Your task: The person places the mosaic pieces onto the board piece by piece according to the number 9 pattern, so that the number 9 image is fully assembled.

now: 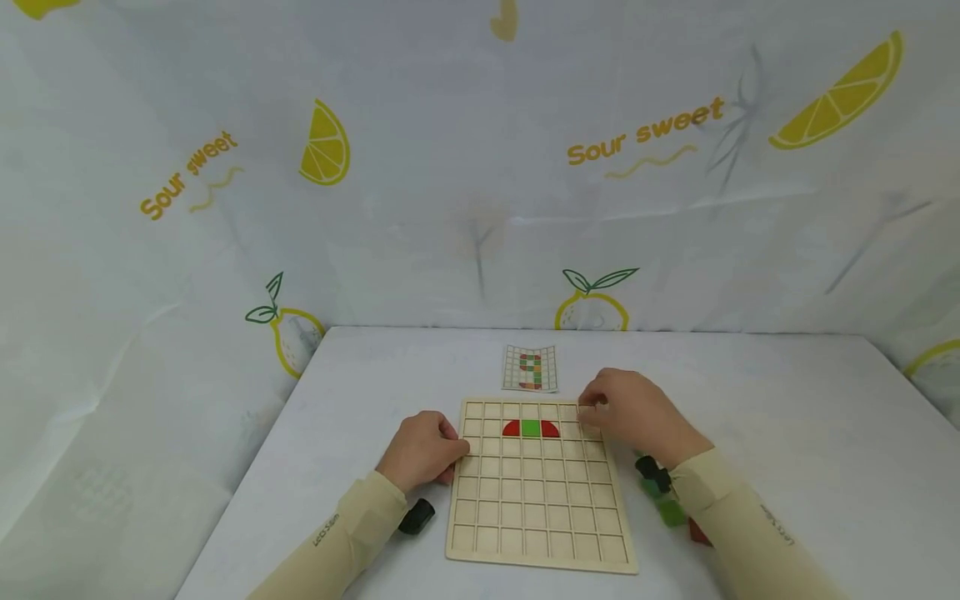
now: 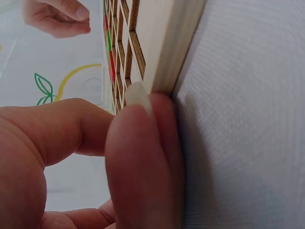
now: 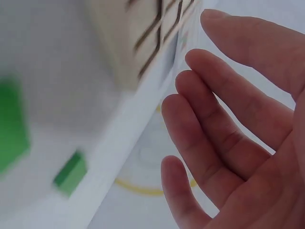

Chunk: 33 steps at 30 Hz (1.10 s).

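A light wooden grid board (image 1: 534,492) lies flat on the table. In its second row, a green square piece (image 1: 531,428) sits between two red quarter-round pieces (image 1: 511,429). My left hand (image 1: 426,450) grips the board's left edge, the thumb at the rim and another fingertip against the side in the left wrist view. Over the board's far right corner hovers my right hand (image 1: 630,412). Its fingers are loosely bent and hold nothing in the right wrist view. Beyond the board lies a small pattern card (image 1: 530,369) with a coloured figure on a grid.
Right of the board, partly hidden by my right forearm, lie green blocks (image 1: 671,512) and a red block (image 1: 699,533). A dark wrist camera (image 1: 417,517) sits under my left wrist. A white cloth with lemon prints (image 1: 450,167) hangs behind the table.
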Available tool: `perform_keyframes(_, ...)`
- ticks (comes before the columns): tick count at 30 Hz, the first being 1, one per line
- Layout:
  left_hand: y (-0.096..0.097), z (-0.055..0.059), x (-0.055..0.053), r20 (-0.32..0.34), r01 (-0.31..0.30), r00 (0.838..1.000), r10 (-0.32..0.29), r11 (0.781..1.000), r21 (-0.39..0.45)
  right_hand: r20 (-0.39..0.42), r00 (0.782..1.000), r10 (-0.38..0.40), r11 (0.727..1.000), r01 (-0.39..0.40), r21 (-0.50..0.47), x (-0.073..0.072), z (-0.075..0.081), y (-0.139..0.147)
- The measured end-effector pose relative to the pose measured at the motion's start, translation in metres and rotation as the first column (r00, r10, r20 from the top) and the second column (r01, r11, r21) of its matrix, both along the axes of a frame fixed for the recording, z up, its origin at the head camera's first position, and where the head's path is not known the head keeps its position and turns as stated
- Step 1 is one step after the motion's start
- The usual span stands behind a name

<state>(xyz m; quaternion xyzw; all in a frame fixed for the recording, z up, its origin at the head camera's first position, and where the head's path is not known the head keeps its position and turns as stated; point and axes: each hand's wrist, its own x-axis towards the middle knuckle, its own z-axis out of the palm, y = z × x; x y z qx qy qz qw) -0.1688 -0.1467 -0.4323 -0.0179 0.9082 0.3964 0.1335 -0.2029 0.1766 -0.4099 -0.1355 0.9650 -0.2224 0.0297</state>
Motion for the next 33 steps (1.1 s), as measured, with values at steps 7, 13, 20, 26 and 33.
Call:
perform_keyframes(7,0.0,0.001,0.001,0.001,0.002,1.0,-0.002,1.0,0.0,0.054,0.995,-0.089,0.996,0.09,-0.004,0.002,0.003,0.057)
perform_keyframes(13,0.0,0.001,0.002,0.005,-0.003,1.0,0.003,1.0,0.002,0.095,0.986,-0.14,0.99,0.142,-0.016,0.002,-0.005,0.079)
perform_keyframes(20,0.0,0.001,0.002,0.012,-0.005,1.0,0.005,1.0,0.005,0.119,0.98,-0.157,0.988,0.156,0.015,0.001,-0.01,0.085)
perform_keyframes(26,0.001,0.001,0.002,0.004,-0.008,1.0,0.008,1.0,0.011,0.101,0.984,-0.144,0.99,0.143,0.011,-0.001,-0.014,0.085)
perform_keyframes(33,0.0,0.0,0.002,0.004,-0.009,1.0,0.009,1.0,0.006,0.095,0.986,-0.137,0.991,0.137,0.011,-0.002,-0.014,0.085)
